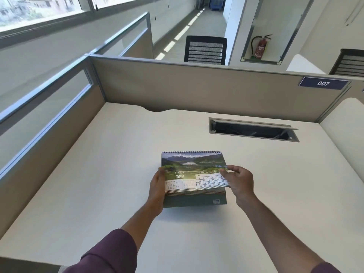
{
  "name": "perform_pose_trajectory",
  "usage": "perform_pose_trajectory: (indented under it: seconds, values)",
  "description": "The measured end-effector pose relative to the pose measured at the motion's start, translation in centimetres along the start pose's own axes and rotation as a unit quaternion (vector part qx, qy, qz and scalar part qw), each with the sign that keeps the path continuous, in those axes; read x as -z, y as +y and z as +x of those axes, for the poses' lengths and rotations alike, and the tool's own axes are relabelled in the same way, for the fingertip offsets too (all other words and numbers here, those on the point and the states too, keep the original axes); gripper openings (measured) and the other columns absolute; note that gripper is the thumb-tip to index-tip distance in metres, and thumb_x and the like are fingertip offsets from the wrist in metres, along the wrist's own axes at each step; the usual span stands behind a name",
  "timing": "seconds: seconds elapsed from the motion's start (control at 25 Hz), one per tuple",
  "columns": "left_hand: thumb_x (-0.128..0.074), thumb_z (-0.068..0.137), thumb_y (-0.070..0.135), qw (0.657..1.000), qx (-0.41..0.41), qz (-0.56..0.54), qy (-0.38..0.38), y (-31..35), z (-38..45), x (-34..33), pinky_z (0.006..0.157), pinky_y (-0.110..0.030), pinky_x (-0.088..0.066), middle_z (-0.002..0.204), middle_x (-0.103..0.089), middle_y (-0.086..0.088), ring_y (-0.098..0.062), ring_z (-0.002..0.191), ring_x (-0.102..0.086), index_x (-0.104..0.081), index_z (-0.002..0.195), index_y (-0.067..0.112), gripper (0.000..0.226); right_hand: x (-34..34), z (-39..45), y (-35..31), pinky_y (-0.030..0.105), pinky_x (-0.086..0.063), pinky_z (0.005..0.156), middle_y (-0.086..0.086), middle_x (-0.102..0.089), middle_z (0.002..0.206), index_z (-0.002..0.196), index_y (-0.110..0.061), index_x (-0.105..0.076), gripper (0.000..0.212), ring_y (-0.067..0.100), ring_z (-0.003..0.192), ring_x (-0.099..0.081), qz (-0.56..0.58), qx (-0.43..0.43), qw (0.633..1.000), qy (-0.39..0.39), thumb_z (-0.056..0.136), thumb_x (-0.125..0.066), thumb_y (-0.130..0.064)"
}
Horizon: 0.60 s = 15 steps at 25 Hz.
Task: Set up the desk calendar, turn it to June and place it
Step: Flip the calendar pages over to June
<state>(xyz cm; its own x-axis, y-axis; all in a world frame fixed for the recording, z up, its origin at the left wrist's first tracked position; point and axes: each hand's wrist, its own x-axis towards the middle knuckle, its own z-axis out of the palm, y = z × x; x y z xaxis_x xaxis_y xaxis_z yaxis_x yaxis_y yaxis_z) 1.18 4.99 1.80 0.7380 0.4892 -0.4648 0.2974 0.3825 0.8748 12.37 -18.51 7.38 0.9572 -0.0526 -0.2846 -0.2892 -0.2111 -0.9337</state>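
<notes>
Head view: a desk calendar (194, 179), standing mid-surface (118, 154) and showing May, is steadied at its left edge by the left hand (157, 189), while the May sheet's right edge is pinched by the right hand (239, 183). Two sheets could be lifted together, overshooting June; a hard pull could tip the stand.

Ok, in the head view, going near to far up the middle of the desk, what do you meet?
Purple sleeve → left hand and right hand, level with each other at the sides of the desk calendar showing May → open cable hatch → beige partition → mesh-backed chair beyond it.
</notes>
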Motion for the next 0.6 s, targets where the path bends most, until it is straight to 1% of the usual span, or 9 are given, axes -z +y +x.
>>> perform_pose_trajectory:
  seconds: [0.08, 0.12, 0.16, 0.24, 0.28, 0.32, 0.36, 0.48, 0.6]
  values:
    - [-0.021, 0.096, 0.077, 0.999, 0.020, -0.021, -0.030, 0.1, 0.0, 0.1, 0.075, -0.037, -0.059, 0.100, -0.084, 0.002, -0.022, 0.091, -0.080, -0.075, 0.114, 0.033, 0.072, 0.2, 0.2, -1.1, 0.034, -0.059, 0.068, 0.017, -0.076, 0.091, 0.117, 0.001, -0.069, 0.036, 0.024, 0.075, -0.071, 0.121, -0.062, 0.990, -0.039, 0.084, -0.082, -0.006]
    - [-0.018, 0.096, 0.077, 0.999, 0.021, -0.023, -0.039, 0.2, 0.0, 0.2, 0.076, -0.038, -0.059, 0.103, -0.083, 0.001, -0.023, 0.093, -0.079, -0.076, 0.115, 0.034, 0.075, 0.2, 0.2, -1.8, 0.033, -0.061, 0.066, 0.015, -0.076, 0.094, 0.118, 0.002, -0.069, 0.034, 0.024, 0.077, -0.070, 0.192, -0.094, 0.975, -0.064, 0.086, -0.079, -0.005]
    - [-0.021, 0.098, 0.075, 0.999, 0.017, -0.020, -0.038, 0.2, -0.2, 0.2, 0.075, -0.039, -0.059, 0.103, -0.083, 0.001, -0.024, 0.094, -0.079, -0.075, 0.116, 0.034, 0.070, 0.2, 0.2, -2.5, 0.029, -0.060, 0.062, 0.014, -0.074, 0.096, 0.118, 0.001, -0.070, 0.030, 0.023, 0.079, -0.069, 0.251, -0.117, 0.957, -0.086, 0.089, -0.074, -0.005]
    - [-0.042, 0.103, 0.057, 1.000, -0.011, -0.002, -0.028, 0.1, -0.6, 0.2, 0.068, -0.038, -0.061, 0.102, -0.083, -0.001, -0.023, 0.090, -0.078, -0.070, 0.117, 0.031, 0.041, 0.1, 0.3, -3.9, 0.023, -0.060, 0.056, 0.014, -0.073, 0.102, 0.116, -0.001, -0.070, 0.022, 0.022, 0.082, -0.069, 0.320, -0.129, 0.931, -0.118, 0.095, -0.067, -0.005]
    - [-0.051, 0.104, 0.042, 0.999, -0.023, -0.002, -0.026, 0.0, -0.7, 0.2, 0.064, -0.038, -0.062, 0.102, -0.083, -0.003, -0.024, 0.087, -0.079, -0.067, 0.118, 0.030, 0.024, 0.1, 0.3, -4.4, 0.023, -0.062, 0.057, 0.016, -0.073, 0.106, 0.119, -0.002, -0.067, 0.023, 0.023, 0.088, -0.070, 0.342, -0.124, 0.922, -0.134, 0.096, -0.064, -0.002]
    - [-0.056, 0.104, 0.028, 0.999, -0.025, -0.011, -0.029, -0.2, -0.8, 0.2, 0.061, -0.037, -0.062, 0.101, -0.083, -0.005, -0.025, 0.083, -0.080, -0.065, 0.118, 0.030, 0.016, -0.1, 0.2, -4.8, 0.026, -0.064, 0.061, 0.017, -0.074, 0.109, 0.125, -0.005, -0.062, 0.030, 0.027, 0.095, -0.071, 0.359, -0.114, 0.915, -0.145, 0.096, -0.063, 0.002]
    - [-0.058, 0.103, 0.020, 0.999, -0.022, -0.018, -0.033, -0.2, -0.9, 0.2, 0.059, -0.037, -0.062, 0.100, -0.083, -0.007, -0.026, 0.081, -0.080, -0.063, 0.117, 0.031, 0.018, -0.2, 0.2, -5.1, 0.028, -0.065, 0.066, 0.019, -0.075, 0.112, 0.130, -0.009, -0.057, 0.040, 0.029, 0.101, -0.072, 0.367, -0.104, 0.913, -0.147, 0.094, -0.064, 0.007]
    - [-0.058, 0.103, 0.016, 0.999, -0.019, -0.020, -0.034, 0.0, -1.3, 0.3, 0.059, -0.037, -0.063, 0.099, -0.084, -0.009, -0.028, 0.080, -0.081, -0.061, 0.118, 0.032, 0.022, -0.7, 0.2, -5.5, 0.028, -0.065, 0.069, 0.019, -0.075, 0.112, 0.137, -0.018, -0.051, 0.060, 0.030, 0.100, -0.073, 0.356, -0.073, 0.922, -0.130, 0.088, -0.069, 0.011]
    - [-0.058, 0.104, 0.017, 0.999, -0.019, -0.022, -0.033, 0.0, -1.6, 0.4, 0.057, -0.035, -0.063, 0.096, -0.084, -0.008, -0.027, 0.077, -0.081, -0.060, 0.116, 0.033, 0.021, -1.1, 0.4, -5.7, 0.028, -0.065, 0.069, 0.020, -0.075, 0.114, 0.136, -0.017, -0.052, 0.061, 0.028, 0.092, -0.077, 0.343, -0.060, 0.931, -0.111, 0.085, -0.075, 0.006]
